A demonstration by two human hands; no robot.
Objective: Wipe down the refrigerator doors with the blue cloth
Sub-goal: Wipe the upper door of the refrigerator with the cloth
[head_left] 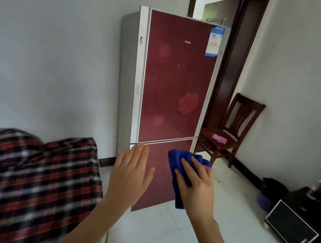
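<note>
Blue cloth (177,166) lies under right hand (197,189) fingers (187,166).

Soft, dim daylight entered through the doorway (215,5) above the hands (132,171). Wide-angle distortion bent the walls. The plaid fabric (24,179) left of them was blurred.

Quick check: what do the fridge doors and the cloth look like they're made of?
Upper door: glossy dark red panel, probably glass or lacquered metal, with a faint sheen and flower print. Blue cloth under the right hand: soft, fuzzy, folding fabric, likely microfibre.
</note>
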